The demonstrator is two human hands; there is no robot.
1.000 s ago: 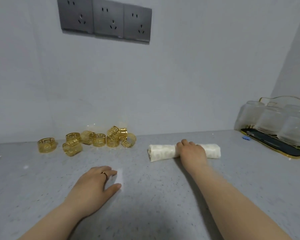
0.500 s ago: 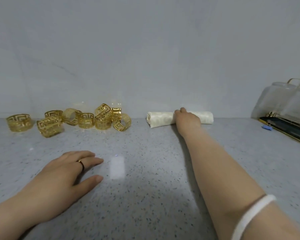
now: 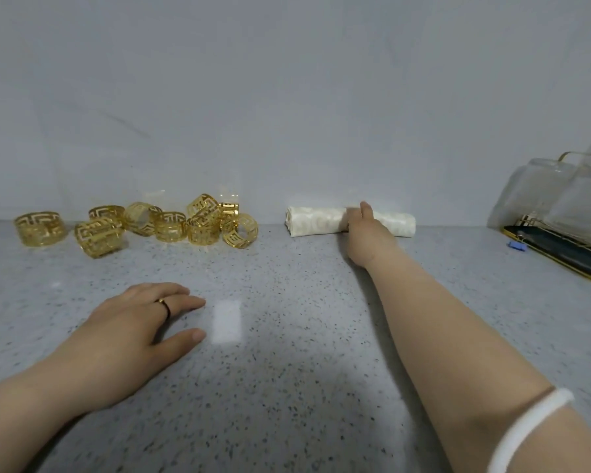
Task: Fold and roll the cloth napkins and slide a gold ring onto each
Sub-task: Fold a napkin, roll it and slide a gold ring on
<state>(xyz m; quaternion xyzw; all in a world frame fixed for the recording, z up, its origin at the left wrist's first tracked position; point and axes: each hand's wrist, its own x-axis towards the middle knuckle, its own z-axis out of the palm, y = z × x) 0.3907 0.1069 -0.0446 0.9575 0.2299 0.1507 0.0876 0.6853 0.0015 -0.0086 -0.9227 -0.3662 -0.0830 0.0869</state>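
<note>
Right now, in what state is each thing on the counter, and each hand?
rolled napkin: rolled up, lying by the wall, no ring visible.
gold rings: loose, heaped together, unused.
left hand: flat on counter, holding nothing.
right hand: holds the napkin's middle.
glasses: standing on their tray.

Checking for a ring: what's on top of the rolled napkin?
Only the right hand, gripping the napkin. No ring shows on its visible ends; what the hand covers is hidden.

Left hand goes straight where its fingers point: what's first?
The left hand crosses bare counter, then probably meets the right hand or wrist gripping the rolled napkin. Depth unclear; gold rings lie off that line.
</note>
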